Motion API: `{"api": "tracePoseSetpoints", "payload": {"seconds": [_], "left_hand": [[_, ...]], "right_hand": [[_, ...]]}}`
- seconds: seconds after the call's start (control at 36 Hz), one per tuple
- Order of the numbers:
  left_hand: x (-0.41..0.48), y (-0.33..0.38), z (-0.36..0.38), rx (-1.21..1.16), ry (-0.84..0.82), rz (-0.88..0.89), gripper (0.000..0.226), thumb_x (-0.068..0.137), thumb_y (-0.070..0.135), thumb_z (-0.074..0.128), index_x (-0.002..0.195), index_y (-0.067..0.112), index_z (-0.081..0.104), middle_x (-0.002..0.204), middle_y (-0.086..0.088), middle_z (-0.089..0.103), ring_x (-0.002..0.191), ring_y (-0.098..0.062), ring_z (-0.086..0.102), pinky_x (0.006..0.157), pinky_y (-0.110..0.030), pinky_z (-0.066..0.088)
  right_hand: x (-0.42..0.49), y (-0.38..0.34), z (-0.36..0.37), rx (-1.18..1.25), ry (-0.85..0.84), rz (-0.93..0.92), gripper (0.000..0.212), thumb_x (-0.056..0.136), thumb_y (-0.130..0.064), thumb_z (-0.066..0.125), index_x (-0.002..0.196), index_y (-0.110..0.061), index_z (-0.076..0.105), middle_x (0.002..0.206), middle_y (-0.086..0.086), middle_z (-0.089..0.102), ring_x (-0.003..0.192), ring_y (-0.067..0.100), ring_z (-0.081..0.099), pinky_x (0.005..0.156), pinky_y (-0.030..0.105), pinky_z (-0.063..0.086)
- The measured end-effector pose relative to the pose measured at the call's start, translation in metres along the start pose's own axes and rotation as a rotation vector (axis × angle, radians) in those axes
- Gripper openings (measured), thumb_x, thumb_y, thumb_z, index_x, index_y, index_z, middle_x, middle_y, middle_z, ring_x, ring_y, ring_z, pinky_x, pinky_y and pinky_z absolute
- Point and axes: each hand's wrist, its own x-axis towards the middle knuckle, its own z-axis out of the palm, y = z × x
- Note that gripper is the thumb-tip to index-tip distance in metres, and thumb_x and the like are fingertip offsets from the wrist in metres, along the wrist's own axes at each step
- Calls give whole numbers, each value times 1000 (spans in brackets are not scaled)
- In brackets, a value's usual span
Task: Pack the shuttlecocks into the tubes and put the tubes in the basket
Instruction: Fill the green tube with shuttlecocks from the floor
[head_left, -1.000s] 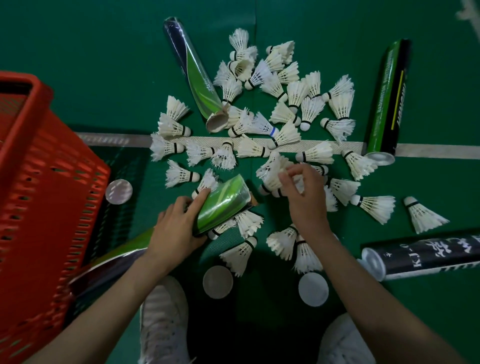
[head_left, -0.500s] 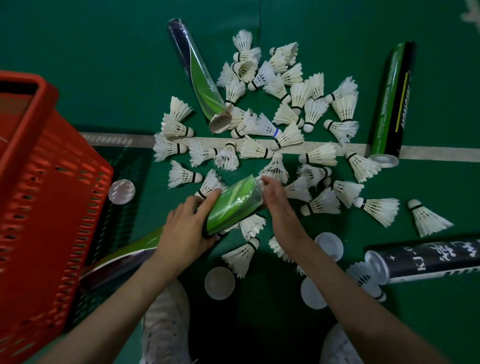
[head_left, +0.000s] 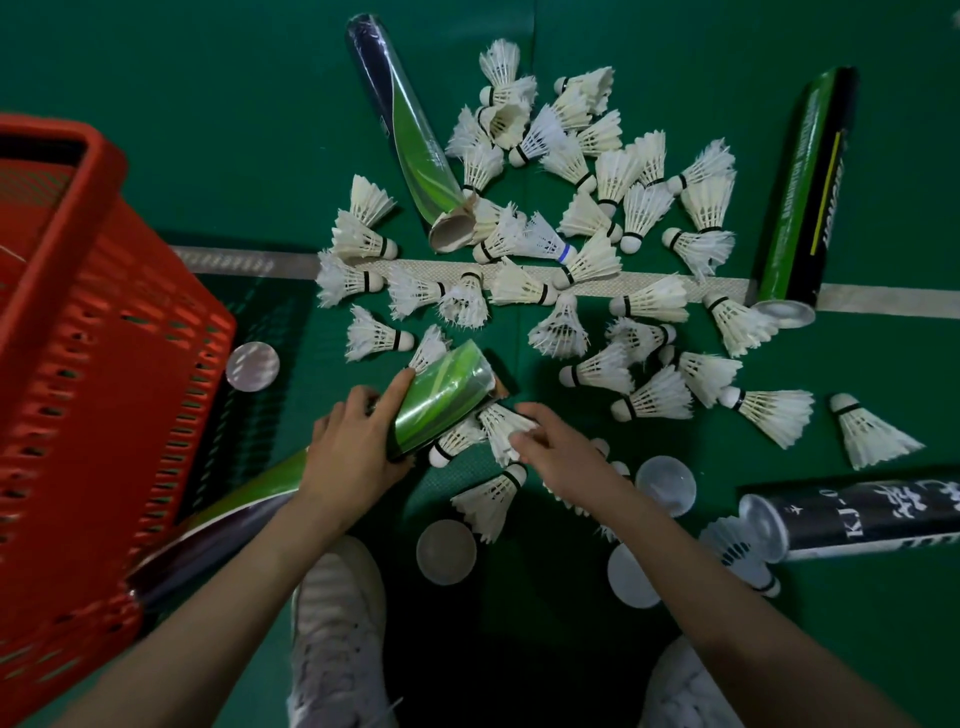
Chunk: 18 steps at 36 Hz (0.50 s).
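While left hand (head_left: 353, 457) grips tube (head_left: 441, 400), right hand (head_left: 561, 452) holds shuttlecock (head_left: 498, 428).

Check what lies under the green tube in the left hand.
A far shuttlecock and a near shuttlecock poke out from beneath the green tube. The tube and the left hand cover whatever else lies beneath.

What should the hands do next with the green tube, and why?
Probably lift the shuttlecock that the right hand is pinching and slide it into the open end of the green tube. The left hand holds that tube with its mouth right beside the shuttlecock, so it is the closest one to pack, and many others lie loose on the floor.
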Motion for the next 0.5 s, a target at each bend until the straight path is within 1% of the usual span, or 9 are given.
{"api": "tracePoseSetpoints", "payload": {"seconds": [0.06, 0.14, 0.19, 0.22, 0.28, 0.33, 0.42, 0.47, 0.5], "left_hand": [[1, 2, 0, -10, 1, -8, 102, 75, 42, 74, 150, 36, 5, 124, -8, 42, 109, -31, 48, 87, -42, 40], [3, 5, -1, -25, -3, -10, 105, 73, 41, 76, 150, 36, 4, 123, -8, 42, 109, -31, 48, 88, -42, 41], [4, 6, -4, -35, 1, 2, 107, 72, 39, 78, 150, 35, 5, 124, -9, 41, 109, -31, 48, 88, -43, 41], [4, 7, -6, -38, -2, 8, 107, 72, 38, 78, 151, 34, 5, 124, -9, 41, 109, -31, 48, 88, -43, 40], [7, 8, -12, -33, -17, 17, 107, 73, 40, 77, 150, 35, 3, 126, -8, 39, 111, -31, 47, 89, -42, 40], [10, 10, -18, -34, -35, 27, 108, 73, 40, 77, 150, 35, 2, 127, -8, 39, 111, -31, 46, 90, -42, 41], [16, 14, -27, -57, -50, 61, 110, 71, 40, 78, 150, 36, 2, 128, -9, 40, 111, -31, 47, 90, -43, 43], [20, 18, -34, -62, -57, 86, 110, 70, 40, 78, 150, 37, 3, 127, -9, 40, 110, -31, 47, 90, -43, 44], [22, 20, -38, -63, -60, 100, 110, 70, 40, 79, 150, 38, 3, 126, -9, 40, 109, -30, 47, 90, -42, 44]], "right_hand": [[-1, -4, 4, -9, -16, -23, 45, 99, -34, 43, 142, -26, 33, 133, 3, 49, 120, 19, 48, 90, 22, 31], [-1, -8, 1, 61, 86, -48, 39, 99, -35, 43, 136, -26, 42, 134, 5, 50, 118, 19, 48, 90, 26, 35], [-1, -11, -7, 100, 212, -82, 31, 98, -33, 45, 126, -23, 51, 127, 4, 55, 107, 16, 52, 86, 28, 40], [-2, -12, -11, 100, 279, -105, 27, 98, -32, 46, 121, -22, 54, 121, 4, 58, 98, 14, 54, 81, 29, 43], [-5, -13, -21, 83, 424, -163, 16, 97, -25, 48, 110, -20, 56, 106, 2, 61, 78, 11, 53, 68, 28, 44], [-9, -14, -30, 79, 568, -224, 9, 96, -16, 49, 102, -21, 54, 100, 2, 60, 70, 9, 52, 61, 28, 45], [-16, -16, -44, 111, 731, -360, 13, 95, -7, 49, 98, -19, 52, 100, 2, 59, 71, 1, 51, 59, 19, 43], [-22, -21, -52, 155, 760, -438, 17, 95, -7, 48, 103, -21, 52, 101, -1, 57, 72, 0, 50, 63, 22, 42], [-25, -23, -55, 180, 748, -465, 21, 95, -7, 48, 109, -23, 52, 103, -2, 55, 75, 3, 51, 66, 26, 44]]}}
